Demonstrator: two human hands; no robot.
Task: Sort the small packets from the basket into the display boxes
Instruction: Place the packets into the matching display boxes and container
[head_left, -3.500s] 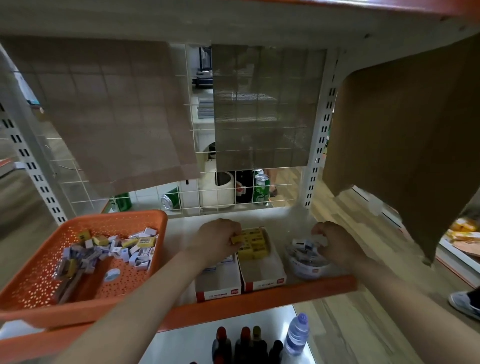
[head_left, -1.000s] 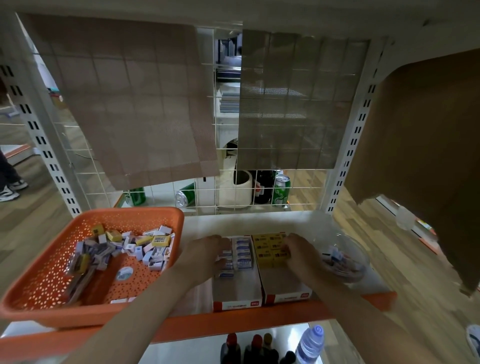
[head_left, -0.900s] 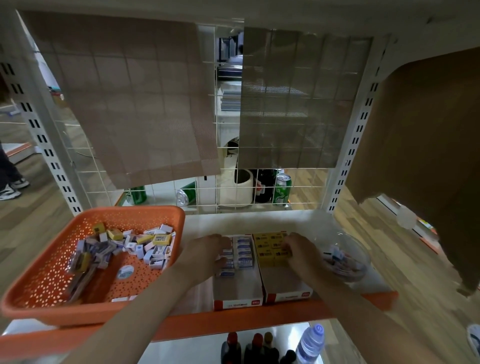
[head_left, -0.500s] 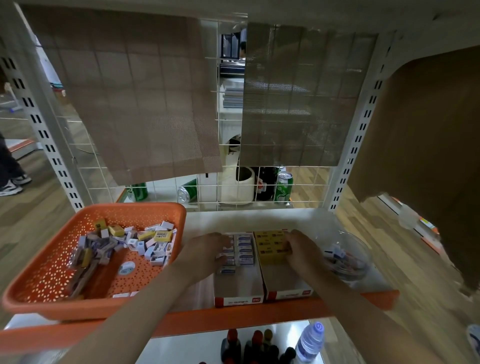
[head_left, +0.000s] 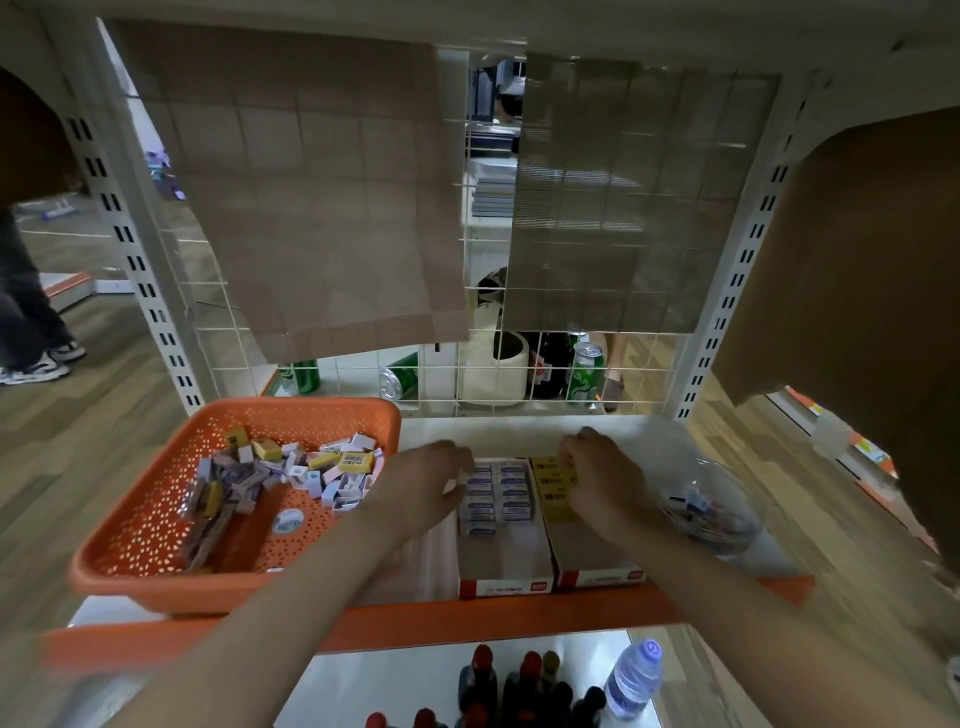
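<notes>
Orange basket heaped with unsorted packets, display boxes filled only at the back, white rows and yellow rows, left hand and right hand apart on them, grip unclear; likely under half done.

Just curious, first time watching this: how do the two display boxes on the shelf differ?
The left display box holds white-and-blue packets in two columns; the right display box holds yellow packets. The left hand touches the left box's packets; the right hand lies over the right box's. Both have red-and-white fronts, stand side by side, and are filled only at the back.
</notes>
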